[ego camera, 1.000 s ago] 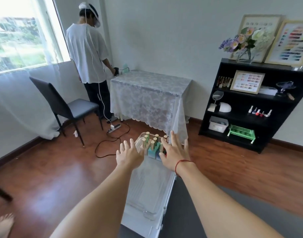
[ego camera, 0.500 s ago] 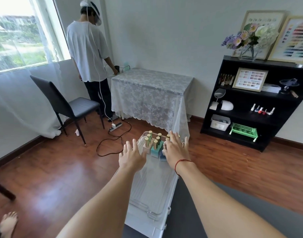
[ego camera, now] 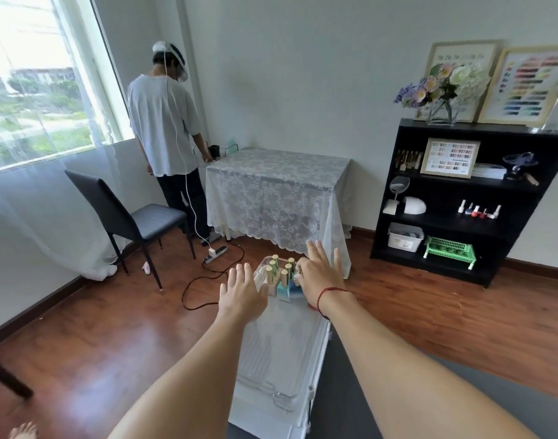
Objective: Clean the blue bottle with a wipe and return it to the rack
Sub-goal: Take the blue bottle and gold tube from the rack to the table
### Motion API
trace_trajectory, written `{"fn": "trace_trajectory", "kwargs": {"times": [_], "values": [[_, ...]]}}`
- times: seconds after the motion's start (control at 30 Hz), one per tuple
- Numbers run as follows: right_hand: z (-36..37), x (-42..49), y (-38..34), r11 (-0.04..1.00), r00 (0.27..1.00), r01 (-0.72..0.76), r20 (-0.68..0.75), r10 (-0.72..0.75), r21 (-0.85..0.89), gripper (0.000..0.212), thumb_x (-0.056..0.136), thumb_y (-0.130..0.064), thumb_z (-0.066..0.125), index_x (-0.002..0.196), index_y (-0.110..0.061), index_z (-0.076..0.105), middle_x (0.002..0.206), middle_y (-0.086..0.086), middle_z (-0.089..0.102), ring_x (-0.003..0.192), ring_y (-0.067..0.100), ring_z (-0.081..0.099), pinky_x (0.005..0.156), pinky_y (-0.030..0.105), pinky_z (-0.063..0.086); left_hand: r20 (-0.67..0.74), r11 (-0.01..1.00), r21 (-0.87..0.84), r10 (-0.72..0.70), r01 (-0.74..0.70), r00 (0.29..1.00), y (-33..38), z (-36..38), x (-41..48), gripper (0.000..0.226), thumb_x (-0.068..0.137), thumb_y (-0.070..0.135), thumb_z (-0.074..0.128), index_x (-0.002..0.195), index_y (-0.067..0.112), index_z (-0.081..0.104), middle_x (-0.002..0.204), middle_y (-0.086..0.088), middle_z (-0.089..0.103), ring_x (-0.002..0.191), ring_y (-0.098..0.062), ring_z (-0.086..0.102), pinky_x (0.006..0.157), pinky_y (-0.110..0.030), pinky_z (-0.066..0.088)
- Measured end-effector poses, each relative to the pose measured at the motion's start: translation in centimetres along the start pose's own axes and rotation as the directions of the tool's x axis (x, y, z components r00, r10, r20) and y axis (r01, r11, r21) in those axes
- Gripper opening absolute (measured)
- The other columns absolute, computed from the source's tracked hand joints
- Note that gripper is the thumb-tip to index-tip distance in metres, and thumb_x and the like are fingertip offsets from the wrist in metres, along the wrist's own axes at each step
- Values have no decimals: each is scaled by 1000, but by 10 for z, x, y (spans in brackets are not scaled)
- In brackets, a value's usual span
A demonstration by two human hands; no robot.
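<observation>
I see my left grip (ego camera: pixel 243 294) spread flat and holding nothing, just beside the rack (ego camera: pixel 261 270). My right grip (ego camera: pixel 317 274) hovers with its fingers splayed over the gold-capped bottles (ego camera: pixel 275 264). The blue bottle (ego camera: pixel 294 289) stands in the rack at the far end of the desk (ego camera: pixel 320 350), just under that thumb.

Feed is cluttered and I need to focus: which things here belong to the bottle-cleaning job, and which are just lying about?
Job: blue bottle, rack, left hand, right hand. No wipe shows.
Lying about: chair, power strip, draped table, shelf, flowers, green basket.
</observation>
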State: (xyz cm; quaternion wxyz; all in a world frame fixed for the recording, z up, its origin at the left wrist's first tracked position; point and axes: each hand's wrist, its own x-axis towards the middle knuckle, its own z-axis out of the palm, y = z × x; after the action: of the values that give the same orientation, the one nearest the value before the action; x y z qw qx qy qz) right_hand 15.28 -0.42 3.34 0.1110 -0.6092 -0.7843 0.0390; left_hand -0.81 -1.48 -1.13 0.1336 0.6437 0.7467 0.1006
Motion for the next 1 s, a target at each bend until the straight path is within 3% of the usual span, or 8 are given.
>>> {"fn": "trace_trajectory", "kwargs": {"times": [0.2,0.37,0.47,0.63,0.73,0.8,0.87,1.0], "values": [[-71,-14,17,1000,994,-9,-107,8,-4,20,99,-22,43,113,-15,56,160,9,1,148,24,-7,115,57,-7,-144,974,52,226,-220,963,59,-51,-9,66,98,33,39,150,10,7,159,-12,4,148,-27,-2,120,-46,10],[-114,-41,66,995,980,-95,-179,90,-19,25,99,-23,42,120,-16,54,160,10,1,148,24,-6,115,57,-7,-62,887,3,462,-463,885,138,-53,-21,62,94,28,53,149,18,25,160,-11,4,147,-25,-6,119,-44,4],[-118,-65,103,987,968,-158,-195,156,6,27,98,-23,42,122,-19,54,160,7,3,148,22,-4,115,56,-7,-26,853,-61,517,-518,855,180,-28,-30,57,94,31,53,146,22,33,159,-10,7,148,-25,-4,118,-47,5],[-92,-107,160,960,949,-266,-152,277,89,19,98,-26,44,111,-20,57,160,6,7,148,20,-3,116,54,-9,39,785,-193,605,-588,795,227,28,-48,38,94,20,53,132,22,52,158,-15,13,148,-28,0,118,-47,11],[-66,-130,186,938,934,-325,-113,338,120,17,97,-27,46,108,-20,56,160,6,8,148,20,-1,116,54,-8,119,794,-152,606,-589,787,243,75,-51,29,96,18,47,122,20,56,157,-10,20,147,-29,4,116,-53,16],[-46,-141,201,918,917,-379,-85,389,114,27,96,-31,47,120,-21,51,160,5,7,148,19,-1,116,54,-7,145,785,-114,619,-609,772,245,109,-52,27,97,20,43,122,19,54,153,-9,26,146,-31,9,112,-55,24],[-22,-151,214,893,894,-441,-50,446,86,46,96,-30,46,139,-19,34,160,5,3,148,20,-1,117,54,-5,143,778,-145,628,-612,765,242,142,-54,22,98,20,41,117,19,52,148,-9,33,144,-33,15,108,-56,29],[41,-172,237,851,852,-523,54,521,34,50,99,-24,39,146,-19,22,160,7,-4,148,23,-4,117,54,-4,180,783,-177,621,-596,763,227,209,-55,28,100,20,35,125,22,49,153,-9,30,147,-30,9,113,-53,22]]}}
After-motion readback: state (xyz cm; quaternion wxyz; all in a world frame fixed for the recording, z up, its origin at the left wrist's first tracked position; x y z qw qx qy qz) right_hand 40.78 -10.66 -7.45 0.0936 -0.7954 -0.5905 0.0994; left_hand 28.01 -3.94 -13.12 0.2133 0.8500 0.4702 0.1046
